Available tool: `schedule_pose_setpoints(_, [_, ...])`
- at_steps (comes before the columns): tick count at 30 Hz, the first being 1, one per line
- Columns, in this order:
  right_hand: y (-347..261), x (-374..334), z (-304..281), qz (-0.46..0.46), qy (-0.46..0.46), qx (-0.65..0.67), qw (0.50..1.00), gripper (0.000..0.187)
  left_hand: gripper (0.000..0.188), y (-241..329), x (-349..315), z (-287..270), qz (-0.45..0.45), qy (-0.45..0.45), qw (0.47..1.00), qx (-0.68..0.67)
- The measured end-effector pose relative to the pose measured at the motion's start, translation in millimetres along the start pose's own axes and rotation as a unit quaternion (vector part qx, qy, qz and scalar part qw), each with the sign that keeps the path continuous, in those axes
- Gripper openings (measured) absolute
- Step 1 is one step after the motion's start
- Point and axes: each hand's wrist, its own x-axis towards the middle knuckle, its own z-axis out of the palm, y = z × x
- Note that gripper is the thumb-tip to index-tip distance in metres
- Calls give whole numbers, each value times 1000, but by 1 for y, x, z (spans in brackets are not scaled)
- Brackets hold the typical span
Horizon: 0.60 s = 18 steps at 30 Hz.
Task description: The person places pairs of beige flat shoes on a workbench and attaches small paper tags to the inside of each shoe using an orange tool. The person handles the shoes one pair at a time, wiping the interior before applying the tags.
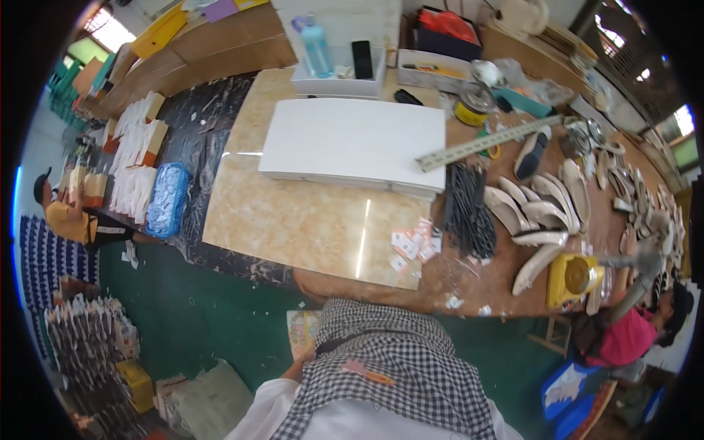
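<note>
My left hand (305, 356) hangs low beside my checked apron (396, 359), its fingers mostly hidden by the cloth. Just past it shows a pale patterned flat thing (301, 330); whether I touch it cannot be made out. My right hand is out of sight. In front of me a stack of white sheets (352, 139) lies on a marbled board (293, 213), with a metal ruler (484, 144) across its right corner. Small printed paper tags (418, 243) lie near the board's right corner, beside a bundle of dark straps (469, 209).
Pale shoes (543, 213) and a yellow tool (576, 280) occupy the right side. A blue basket (169, 199) and boxes with white paper (139, 147) stand left. At the back sits a white tray (341, 86) with a bottle and phone. Co-workers (70, 220) flank the table.
</note>
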Motion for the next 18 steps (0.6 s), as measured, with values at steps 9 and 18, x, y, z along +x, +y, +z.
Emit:
schedule_pose_setpoints(9, [-196,29,-16,-13,52,52,997,48,40,68,93,-43,39,-36,998,28])
schedule_pose_setpoints(18, [-356,111,40,-60,63,103,991,47,41,127,174,-47,46,6,999,26])
